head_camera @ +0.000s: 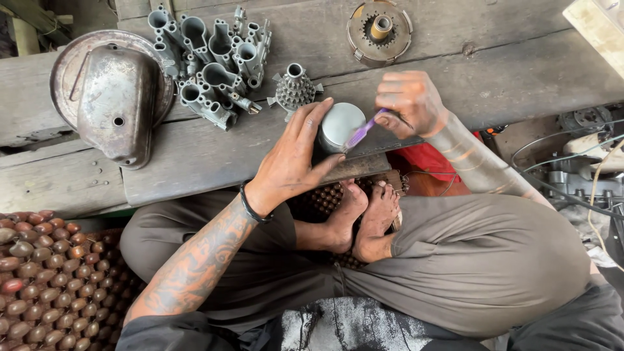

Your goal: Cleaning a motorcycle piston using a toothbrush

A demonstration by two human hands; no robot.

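I sit cross-legged in front of a worn wooden bench (214,149). My left hand (296,156) wraps around a shiny round metal piston (341,123) standing at the bench's front edge. My right hand (409,101) grips a purple-handled tool (359,133) whose tip rests against the piston's side. A flat dark metal plate (383,146) lies under and beside the piston. Both hands are grimy with oil.
On the bench lie a domed metal cover on a round plate (114,94), a cluster of grey cast metal parts (211,62), a finned part (296,88) and a clutch-like disc (379,31). A beaded mat (45,279) lies left. Cables and engine parts (578,169) sit right.
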